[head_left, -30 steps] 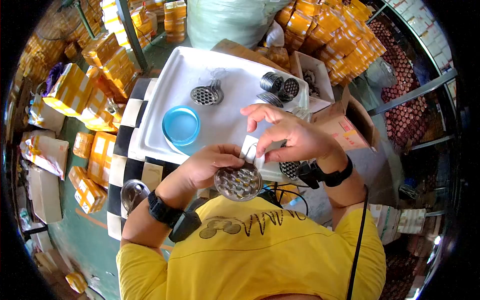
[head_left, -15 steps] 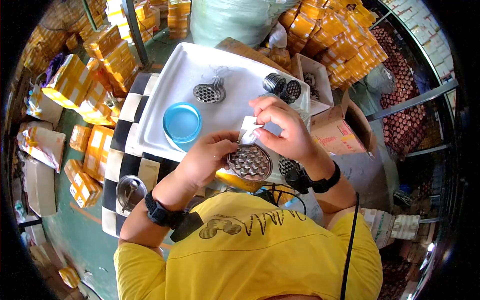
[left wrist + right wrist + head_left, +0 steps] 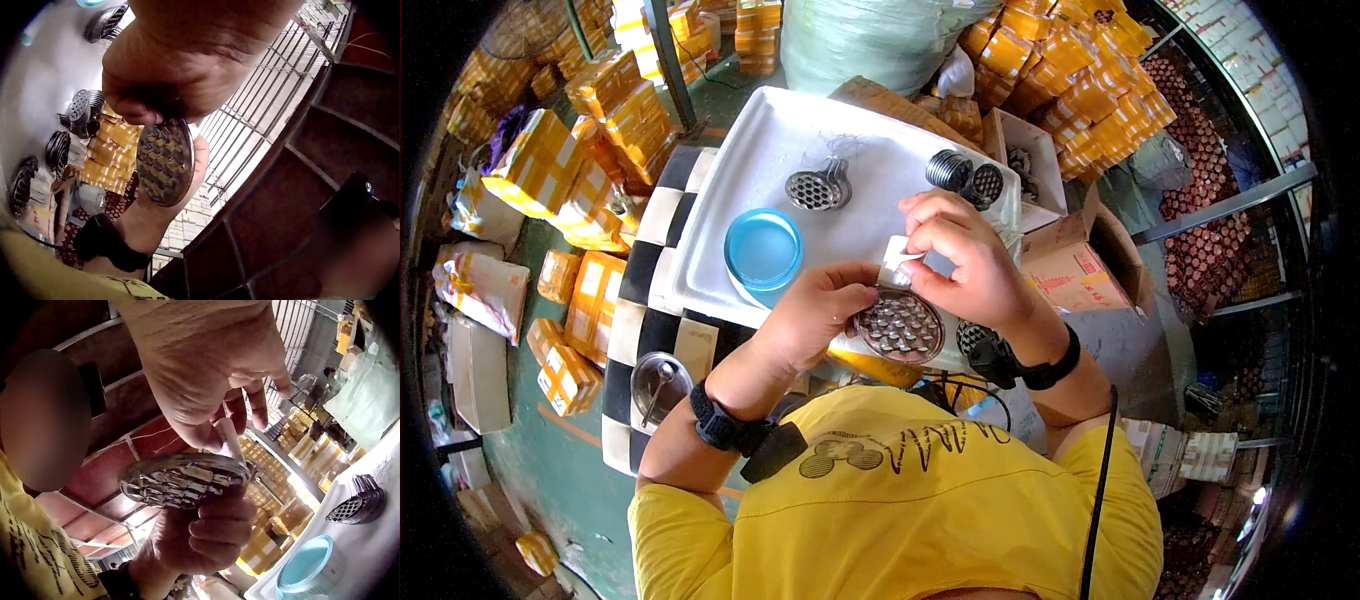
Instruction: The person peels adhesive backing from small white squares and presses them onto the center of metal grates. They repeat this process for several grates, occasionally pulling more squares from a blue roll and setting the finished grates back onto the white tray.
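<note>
A round metal disc (image 3: 900,327) with rows of raised, grater-like holes is gripped at its edge by my left hand (image 3: 810,310). The right wrist view shows that hand's fingers (image 3: 219,531) curled under the disc. At the disc's far edge stands a small white tag (image 3: 895,262), which my right hand (image 3: 970,260) pinches between thumb and fingers. In the left wrist view, the left hand hides most of the tag.
A white tray (image 3: 735,170) carries a blue tub (image 3: 763,250) and stacks of similar discs (image 3: 818,188). A metal bowl (image 3: 662,390) with a spoon sits on the checkered cloth at left. An open carton (image 3: 1090,265) stands at right, and taped yellow boxes (image 3: 540,180) are piled around.
The disc has shifted a little right and away from my body. My right thumb and fingers, earlier spread wider, have closed on the tag. Over the last half second little moved.
</note>
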`<state>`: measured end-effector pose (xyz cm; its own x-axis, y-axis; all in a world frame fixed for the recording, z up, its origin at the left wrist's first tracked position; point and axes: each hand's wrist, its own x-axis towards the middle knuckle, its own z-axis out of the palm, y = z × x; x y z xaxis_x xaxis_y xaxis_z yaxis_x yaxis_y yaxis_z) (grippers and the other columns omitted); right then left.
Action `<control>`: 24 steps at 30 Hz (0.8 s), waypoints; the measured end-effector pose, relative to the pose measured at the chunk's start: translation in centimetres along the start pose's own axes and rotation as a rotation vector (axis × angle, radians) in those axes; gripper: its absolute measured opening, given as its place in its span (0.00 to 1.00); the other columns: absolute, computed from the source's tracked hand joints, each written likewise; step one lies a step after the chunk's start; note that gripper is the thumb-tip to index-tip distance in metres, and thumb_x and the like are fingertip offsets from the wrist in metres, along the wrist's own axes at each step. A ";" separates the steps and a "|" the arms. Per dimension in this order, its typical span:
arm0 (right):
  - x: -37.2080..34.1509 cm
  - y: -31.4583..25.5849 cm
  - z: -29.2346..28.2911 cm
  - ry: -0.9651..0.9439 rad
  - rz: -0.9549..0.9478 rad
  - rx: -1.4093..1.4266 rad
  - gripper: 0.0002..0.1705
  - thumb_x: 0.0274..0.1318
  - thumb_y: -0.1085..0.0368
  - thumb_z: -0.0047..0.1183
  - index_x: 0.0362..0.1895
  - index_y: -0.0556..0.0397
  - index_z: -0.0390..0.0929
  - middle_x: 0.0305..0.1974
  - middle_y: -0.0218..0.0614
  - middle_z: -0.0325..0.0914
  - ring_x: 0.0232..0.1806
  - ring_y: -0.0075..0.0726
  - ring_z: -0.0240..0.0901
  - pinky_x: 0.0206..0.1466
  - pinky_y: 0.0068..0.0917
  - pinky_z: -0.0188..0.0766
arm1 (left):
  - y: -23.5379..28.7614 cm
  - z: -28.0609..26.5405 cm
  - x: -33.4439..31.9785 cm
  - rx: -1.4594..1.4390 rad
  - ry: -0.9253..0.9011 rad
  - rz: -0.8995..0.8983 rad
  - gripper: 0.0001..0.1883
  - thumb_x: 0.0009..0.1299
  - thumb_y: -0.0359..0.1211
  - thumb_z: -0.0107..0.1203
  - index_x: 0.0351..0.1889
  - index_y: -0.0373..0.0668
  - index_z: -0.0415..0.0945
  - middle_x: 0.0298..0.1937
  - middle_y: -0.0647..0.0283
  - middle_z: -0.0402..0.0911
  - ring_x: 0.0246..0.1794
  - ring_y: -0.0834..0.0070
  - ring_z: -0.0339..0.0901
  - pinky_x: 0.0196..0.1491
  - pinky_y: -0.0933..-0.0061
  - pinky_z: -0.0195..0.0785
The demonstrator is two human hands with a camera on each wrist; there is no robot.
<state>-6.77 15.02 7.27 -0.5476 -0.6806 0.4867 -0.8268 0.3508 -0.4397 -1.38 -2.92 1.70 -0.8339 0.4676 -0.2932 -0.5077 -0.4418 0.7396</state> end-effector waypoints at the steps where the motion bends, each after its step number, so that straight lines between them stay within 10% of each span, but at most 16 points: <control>1: 0.0 0.1 0.1 0.018 -0.009 -0.011 0.10 0.34 0.74 0.56 0.23 0.53 0.67 0.31 0.37 0.68 0.41 0.44 0.68 0.44 0.35 0.63 | 0.0 0.0 0.1 0.002 -0.010 -0.001 0.14 0.63 0.25 0.46 0.45 0.30 0.70 0.37 0.62 0.76 0.33 0.81 0.74 0.35 0.83 0.68; 11: -0.2 -0.5 0.2 0.078 -0.009 -0.126 0.11 0.33 0.73 0.57 0.23 0.52 0.67 0.32 0.37 0.68 0.38 0.45 0.67 0.42 0.35 0.63 | 0.3 0.3 0.8 0.259 0.073 0.143 0.11 0.64 0.30 0.49 0.38 0.29 0.73 0.31 0.65 0.76 0.30 0.84 0.71 0.33 0.83 0.65; 17: -1.4 -0.6 1.2 0.415 0.252 0.302 0.21 0.39 0.73 0.58 0.43 0.55 0.68 0.37 0.36 0.71 0.41 0.35 0.69 0.47 0.28 0.66 | 1.0 -0.2 0.7 0.470 0.150 0.207 0.11 0.64 0.30 0.49 0.35 0.30 0.74 0.29 0.65 0.76 0.29 0.84 0.70 0.33 0.82 0.65; 24: -2.2 0.3 2.0 0.030 0.485 0.559 0.15 0.44 0.68 0.58 0.39 0.60 0.73 0.33 0.35 0.75 0.36 0.22 0.69 0.42 0.22 0.67 | 0.5 0.1 0.2 0.349 0.131 0.158 0.10 0.64 0.28 0.50 0.37 0.29 0.73 0.29 0.64 0.76 0.28 0.84 0.71 0.32 0.83 0.65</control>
<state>-5.59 15.37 4.58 -0.8447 -0.5119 0.1567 -0.3066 0.2226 -0.9254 -1.80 -2.96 2.04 -0.9278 0.3033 -0.2172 -0.2857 -0.2031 0.9366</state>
